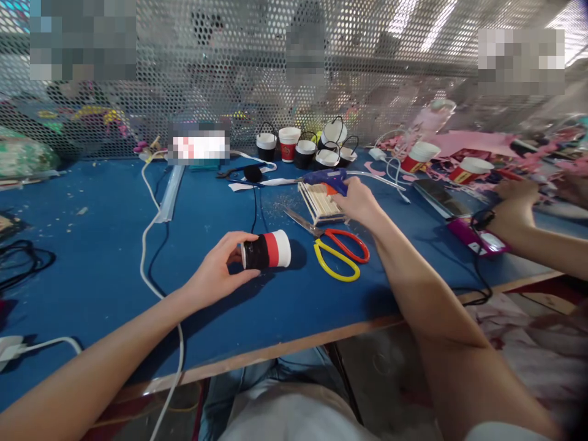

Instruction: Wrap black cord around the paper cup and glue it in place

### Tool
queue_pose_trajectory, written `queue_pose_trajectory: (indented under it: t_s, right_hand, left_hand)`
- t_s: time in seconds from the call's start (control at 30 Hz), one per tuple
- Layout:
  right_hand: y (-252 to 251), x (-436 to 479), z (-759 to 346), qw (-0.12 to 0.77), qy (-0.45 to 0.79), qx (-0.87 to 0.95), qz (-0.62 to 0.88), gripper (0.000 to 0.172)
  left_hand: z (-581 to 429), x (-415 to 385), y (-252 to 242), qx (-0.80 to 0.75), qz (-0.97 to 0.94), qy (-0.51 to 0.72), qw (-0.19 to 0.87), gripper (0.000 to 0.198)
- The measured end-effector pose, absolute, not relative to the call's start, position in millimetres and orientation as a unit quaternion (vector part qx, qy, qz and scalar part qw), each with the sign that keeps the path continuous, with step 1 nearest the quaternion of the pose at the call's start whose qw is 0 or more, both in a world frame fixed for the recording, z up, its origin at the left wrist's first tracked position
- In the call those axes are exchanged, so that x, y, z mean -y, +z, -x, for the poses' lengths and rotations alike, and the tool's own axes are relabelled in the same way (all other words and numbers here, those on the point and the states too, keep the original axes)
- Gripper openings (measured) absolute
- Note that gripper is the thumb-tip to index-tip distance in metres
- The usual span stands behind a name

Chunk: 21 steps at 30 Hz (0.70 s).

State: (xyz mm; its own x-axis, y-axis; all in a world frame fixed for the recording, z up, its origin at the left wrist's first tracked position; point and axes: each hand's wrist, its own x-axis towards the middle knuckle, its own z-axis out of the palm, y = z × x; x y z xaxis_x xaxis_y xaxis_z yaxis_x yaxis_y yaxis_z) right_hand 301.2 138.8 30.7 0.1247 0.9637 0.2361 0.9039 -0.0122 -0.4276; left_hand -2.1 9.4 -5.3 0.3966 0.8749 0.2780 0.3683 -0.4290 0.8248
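In my left hand lies a paper cup on its side, its one end wrapped in black yarn, with a red band and a white end. A strand of black yarn runs from it toward a small black yarn ball. My right hand is closed around the handle of a blue glue gun, whose nozzle points left above a small rack of wooden sticks. Scissors with one red and one yellow handle lie between my hands, blades apart.
Several black-wrapped cups with handles and a red paper cup stand by the metal mesh. A white cable crosses the left side. Another person's hand is at right, near a purple box.
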Motion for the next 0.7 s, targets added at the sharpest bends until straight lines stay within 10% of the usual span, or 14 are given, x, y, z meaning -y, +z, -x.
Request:
queue_pose_trajectory:
  t_s: [0.3,0.7]
  right_hand:
    - [57,-97,-285,0.386,0.392,0.654,0.52,0.025]
    - [53,-50,-250,0.262,0.369,0.72,0.526,0.024]
  left_hand:
    - [7,-15,-7,-0.397,-0.778,0.391,0.291,0.044]
    - [11,-22,-5,-0.426,-0.781,0.375,0.262,0.041]
